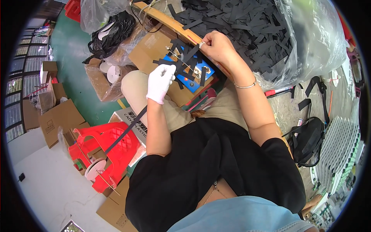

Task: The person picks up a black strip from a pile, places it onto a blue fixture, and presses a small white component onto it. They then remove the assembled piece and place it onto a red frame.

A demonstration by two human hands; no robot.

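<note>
Where the thumb and forefinger of the bare right hand (217,46) come together, they appear to pinch the far end of a black strip (191,54), with little or no gap between them and a white cover on one fingertip. The strip slants from this pinch back toward the gloved left hand (159,82), probably so that it lies straight between the two. The left fingers are curled in, their tips beside the black pieces; I cannot tell whether they clasp one or merely rest against it.

Just nearer the body than the right-hand pinch, and right of the glove, sits a blue device (190,85) with metal fittings, more short strips lying across it. It seems set there to be within reach of both hands. A cardboard box (148,48) lies beyond the glove, and a wooden edge (166,17) runs close under the right fingertips.

Beyond and right of that pinch, a heap of loose black strips (247,34) fills a clear plastic bag (309,42), perhaps kept close for an easy drop. Behind the glove, toward the body's left, a long black band (127,129) runs past the forearm to a red stool (123,139), where a white spool (95,169) sits on a rod, presumably so it can turn.
</note>
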